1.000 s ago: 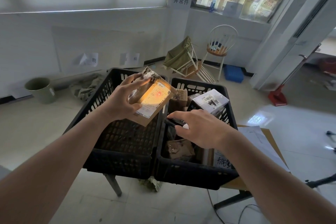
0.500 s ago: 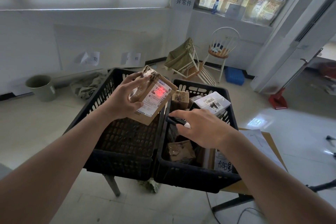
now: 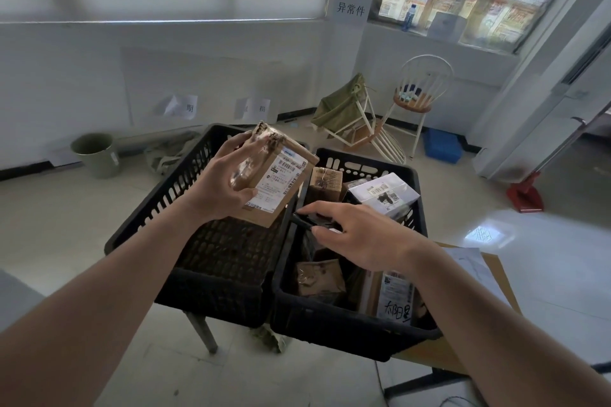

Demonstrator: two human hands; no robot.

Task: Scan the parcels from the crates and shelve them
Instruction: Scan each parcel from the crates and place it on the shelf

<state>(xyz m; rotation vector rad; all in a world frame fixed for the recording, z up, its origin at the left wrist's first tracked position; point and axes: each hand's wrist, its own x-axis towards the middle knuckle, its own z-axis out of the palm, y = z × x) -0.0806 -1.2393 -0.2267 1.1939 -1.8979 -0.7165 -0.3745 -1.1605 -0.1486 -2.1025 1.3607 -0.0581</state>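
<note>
1. I'm watching the left hand gripping a brown cardboard parcel — fingers over its far top edge, thumb curled against its near face — and holding it tilted above the left black crate, its white shipping label facing me.
2. The right hand is hovering over the right black crate, fingers curled round a small black handheld scanner whose tip is pointing left toward the parcel.
3. The right crate is holding more parcels — a white box at the far right, a small brown box far left, a crumpled brown packet near.
4. The two crates are sitting side by side, touching.
</note>
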